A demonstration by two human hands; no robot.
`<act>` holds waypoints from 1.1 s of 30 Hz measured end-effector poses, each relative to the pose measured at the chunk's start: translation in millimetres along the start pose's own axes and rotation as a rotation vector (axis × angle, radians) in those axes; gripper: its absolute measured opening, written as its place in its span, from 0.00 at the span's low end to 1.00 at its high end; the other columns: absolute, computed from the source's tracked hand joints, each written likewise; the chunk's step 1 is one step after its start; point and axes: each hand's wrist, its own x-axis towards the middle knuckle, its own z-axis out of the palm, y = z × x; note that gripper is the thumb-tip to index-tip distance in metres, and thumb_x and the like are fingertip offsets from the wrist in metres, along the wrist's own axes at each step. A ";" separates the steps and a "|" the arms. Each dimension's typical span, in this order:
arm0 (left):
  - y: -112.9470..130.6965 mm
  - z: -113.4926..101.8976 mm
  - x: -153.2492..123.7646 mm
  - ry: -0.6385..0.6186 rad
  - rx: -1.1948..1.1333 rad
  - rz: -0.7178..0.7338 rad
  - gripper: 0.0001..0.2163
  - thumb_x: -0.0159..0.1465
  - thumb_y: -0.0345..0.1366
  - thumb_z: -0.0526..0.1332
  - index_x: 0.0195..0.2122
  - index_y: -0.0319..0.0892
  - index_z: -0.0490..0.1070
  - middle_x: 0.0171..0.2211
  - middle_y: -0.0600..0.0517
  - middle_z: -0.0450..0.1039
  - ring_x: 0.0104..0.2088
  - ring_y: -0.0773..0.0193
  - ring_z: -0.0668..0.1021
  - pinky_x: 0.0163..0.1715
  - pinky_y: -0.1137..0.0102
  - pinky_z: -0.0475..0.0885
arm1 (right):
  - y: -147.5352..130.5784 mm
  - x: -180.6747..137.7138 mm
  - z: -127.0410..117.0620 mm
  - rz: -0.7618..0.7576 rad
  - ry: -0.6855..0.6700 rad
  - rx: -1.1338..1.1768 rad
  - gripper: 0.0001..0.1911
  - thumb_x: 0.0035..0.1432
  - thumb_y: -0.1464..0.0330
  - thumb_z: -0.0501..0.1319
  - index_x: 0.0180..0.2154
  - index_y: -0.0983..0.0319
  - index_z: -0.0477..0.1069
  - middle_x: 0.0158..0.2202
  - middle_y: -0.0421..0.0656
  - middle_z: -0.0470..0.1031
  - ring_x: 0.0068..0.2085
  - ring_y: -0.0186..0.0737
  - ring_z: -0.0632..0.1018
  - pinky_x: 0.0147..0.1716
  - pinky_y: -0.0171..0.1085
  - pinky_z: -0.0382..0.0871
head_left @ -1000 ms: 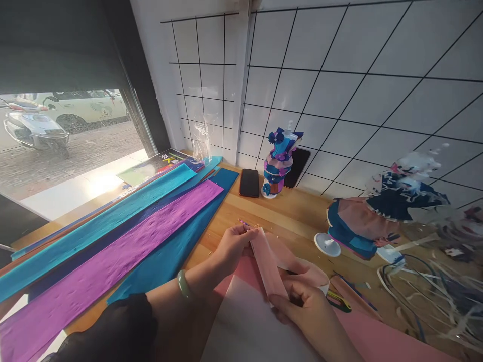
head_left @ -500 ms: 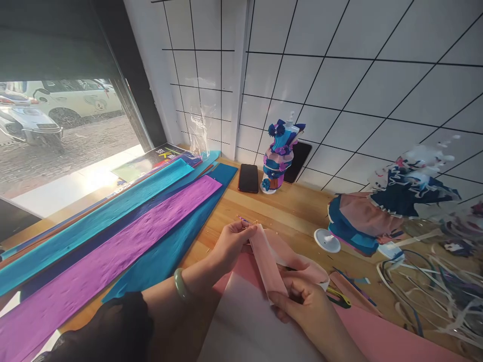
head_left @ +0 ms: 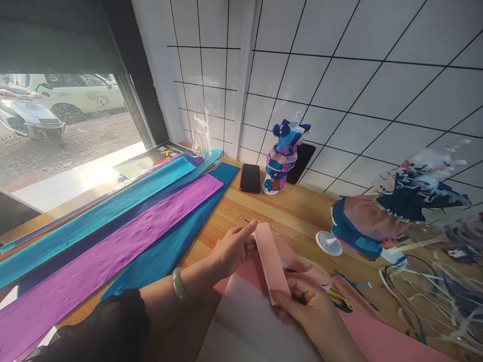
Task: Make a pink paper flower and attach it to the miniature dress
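While a long purple strip [head_left: 128, 241] lies at left, the left hand [head_left: 234, 249] is at the pink strip's [head_left: 270, 261] upper end above the wooden table [head_left: 264, 201], grip indeterminable; the right hand [head_left: 305, 304] pinches its lower end.

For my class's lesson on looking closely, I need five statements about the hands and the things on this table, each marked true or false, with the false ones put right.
1. The right hand holds the lower end of a pink strip. True.
2. A pale green bangle is worn on the right arm. False: the bangle is on the left one.
3. The left hand is at the strip's upper end. True.
4. The phone lying flat is right of the small dressed figure. False: it is left of it.
5. A purple sheet lies to the left of both hands. True.
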 end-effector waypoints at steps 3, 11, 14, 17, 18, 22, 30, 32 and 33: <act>-3.1 3.5 -5.7 -0.086 0.091 -0.064 0.20 0.56 0.48 0.59 0.39 0.33 0.70 0.35 0.41 0.74 0.35 0.59 0.77 0.39 0.64 0.71 | 1.0 0.2 -0.5 -0.001 0.015 0.012 0.15 0.49 0.56 0.61 0.23 0.61 0.69 0.16 0.37 0.69 0.21 0.33 0.71 0.24 0.31 0.63; -13.1 2.8 -12.0 -0.177 0.373 -0.056 0.14 0.55 0.41 0.62 0.35 0.33 0.73 0.32 0.44 0.75 0.32 0.60 0.77 0.35 0.66 0.71 | 2.7 -0.4 -0.1 0.013 0.036 0.016 0.14 0.48 0.57 0.62 0.26 0.61 0.72 0.17 0.37 0.69 0.22 0.34 0.71 0.24 0.30 0.64; -13.0 2.2 -10.2 -0.165 0.328 -0.063 0.13 0.54 0.39 0.63 0.35 0.33 0.73 0.33 0.44 0.75 0.33 0.60 0.77 0.35 0.66 0.71 | 2.0 -0.4 0.6 -0.003 0.043 0.025 0.14 0.48 0.57 0.62 0.26 0.61 0.72 0.17 0.37 0.70 0.22 0.35 0.71 0.24 0.31 0.65; -10.9 2.5 -8.2 -0.142 0.275 -0.119 0.15 0.53 0.40 0.64 0.36 0.33 0.72 0.32 0.44 0.75 0.31 0.58 0.78 0.32 0.64 0.72 | 0.2 -0.2 1.5 -0.019 0.054 0.070 0.14 0.49 0.57 0.62 0.31 0.61 0.72 0.21 0.39 0.74 0.25 0.36 0.74 0.26 0.32 0.67; -9.8 2.7 -7.7 -0.121 0.264 -0.146 0.16 0.52 0.41 0.64 0.36 0.33 0.72 0.31 0.44 0.75 0.30 0.57 0.78 0.30 0.64 0.73 | -0.2 -0.1 1.9 -0.022 0.063 0.093 0.14 0.48 0.57 0.62 0.33 0.60 0.72 0.23 0.39 0.75 0.27 0.37 0.75 0.27 0.32 0.68; -5.4 2.8 -6.3 0.006 0.232 -0.176 0.15 0.49 0.39 0.66 0.34 0.33 0.71 0.28 0.45 0.75 0.27 0.60 0.78 0.26 0.68 0.72 | 1.2 -0.6 4.0 -0.065 0.159 0.147 0.23 0.44 0.62 0.66 0.44 0.59 0.67 0.37 0.43 0.78 0.36 0.41 0.78 0.35 0.34 0.71; -4.9 1.1 -5.8 -0.042 0.210 -0.202 0.14 0.47 0.38 0.67 0.32 0.34 0.72 0.27 0.46 0.74 0.24 0.61 0.77 0.22 0.69 0.72 | 9.6 -6.2 3.6 -0.251 0.175 -0.062 0.21 0.49 0.65 0.62 0.47 0.55 0.67 0.40 0.41 0.76 0.41 0.38 0.77 0.40 0.31 0.71; -4.9 1.2 -5.7 -0.063 0.228 -0.214 0.14 0.46 0.38 0.67 0.31 0.34 0.72 0.26 0.47 0.74 0.23 0.62 0.76 0.20 0.70 0.71 | 9.7 -7.6 2.1 -0.268 0.198 -0.130 0.15 0.47 0.65 0.63 0.40 0.55 0.71 0.34 0.39 0.77 0.34 0.36 0.78 0.33 0.28 0.73; -4.7 1.2 -5.7 -0.069 0.230 -0.217 0.15 0.46 0.39 0.67 0.31 0.34 0.72 0.25 0.47 0.74 0.23 0.62 0.76 0.20 0.70 0.71 | 9.2 -8.0 1.5 -0.273 0.208 -0.147 0.13 0.46 0.65 0.64 0.37 0.55 0.73 0.31 0.38 0.77 0.31 0.35 0.78 0.30 0.27 0.73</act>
